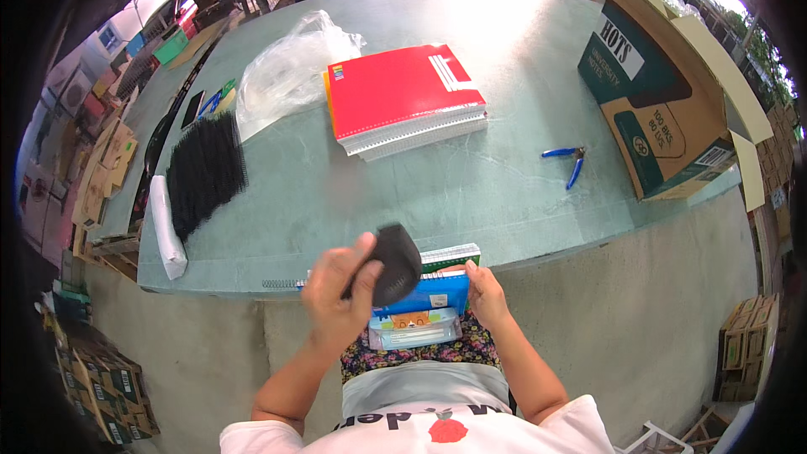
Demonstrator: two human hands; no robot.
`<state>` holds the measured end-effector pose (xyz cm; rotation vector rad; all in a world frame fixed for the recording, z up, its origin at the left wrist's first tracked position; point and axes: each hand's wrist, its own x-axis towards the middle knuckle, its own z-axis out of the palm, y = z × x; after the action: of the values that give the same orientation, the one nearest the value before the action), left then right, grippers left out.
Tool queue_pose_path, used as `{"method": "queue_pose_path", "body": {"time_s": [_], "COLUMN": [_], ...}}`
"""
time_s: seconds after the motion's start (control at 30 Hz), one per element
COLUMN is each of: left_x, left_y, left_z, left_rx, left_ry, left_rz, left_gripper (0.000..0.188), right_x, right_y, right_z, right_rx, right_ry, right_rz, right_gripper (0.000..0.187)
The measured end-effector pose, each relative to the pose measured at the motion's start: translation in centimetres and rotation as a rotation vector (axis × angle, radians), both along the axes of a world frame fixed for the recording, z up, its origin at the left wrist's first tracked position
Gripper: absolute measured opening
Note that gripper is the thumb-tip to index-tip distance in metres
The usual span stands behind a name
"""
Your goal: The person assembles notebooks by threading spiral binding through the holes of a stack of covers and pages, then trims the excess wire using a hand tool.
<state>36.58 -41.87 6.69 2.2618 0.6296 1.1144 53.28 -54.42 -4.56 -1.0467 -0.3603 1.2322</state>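
Note:
My left hand [334, 286] grips a dark, rounded black object [393, 266] by its edge, above the table's front edge; its exact kind is hard to make out. My right hand [486, 294] pinches the right edge of a blue spiral notebook [450, 292] at my lap. Behind it, at the table edge, shows a green notebook [458, 262] with white pages. A loose wire coil [282, 283] sticks out to the left, its other end hidden by my left hand. Below the blue notebook, on my lap, rests a light-blue soft pack [416, 335].
A stack of red notebooks [408, 92] stands mid-table beside a clear plastic bag [286, 71]. Black binding coils [206, 170] and a white roll [167, 227] lie left. Blue-handled pliers [573, 166] lie right, near an open cardboard box [664, 130].

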Motion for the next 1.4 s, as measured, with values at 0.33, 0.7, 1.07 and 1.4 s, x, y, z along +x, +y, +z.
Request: {"method": "queue_pose_path", "body": {"time_s": [0.33,0.7,1.07,1.4], "left_x": [0.8,-1.7,30.3,34.9], "left_y": [-2.0,19.7,2.5,1.9], "left_z": [-2.8,-7.6,-5.0,-5.6], "left_rx": [-0.053,0.556,0.277,-0.041], "left_ry": [0.507,0.652,0.679,1.004], "left_rz": [-0.388,0.465,-0.395,-0.518], "left_gripper": [0.032,0.032,0.047,0.046], "right_x": [0.2,-1.5,-1.4,-0.6], "right_y": [0.4,0.6,-0.7,-0.9], "right_z": [0.7,3.0,2.0,1.7], "right_rx": [0.049,0.155,0.149,0.248], "right_ry": [-0.089,-0.281,-0.235,-0.27], "right_rz": [0.128,0.117,0.08,0.164], "right_gripper": [0.059,0.023,0.022,0.029]}}
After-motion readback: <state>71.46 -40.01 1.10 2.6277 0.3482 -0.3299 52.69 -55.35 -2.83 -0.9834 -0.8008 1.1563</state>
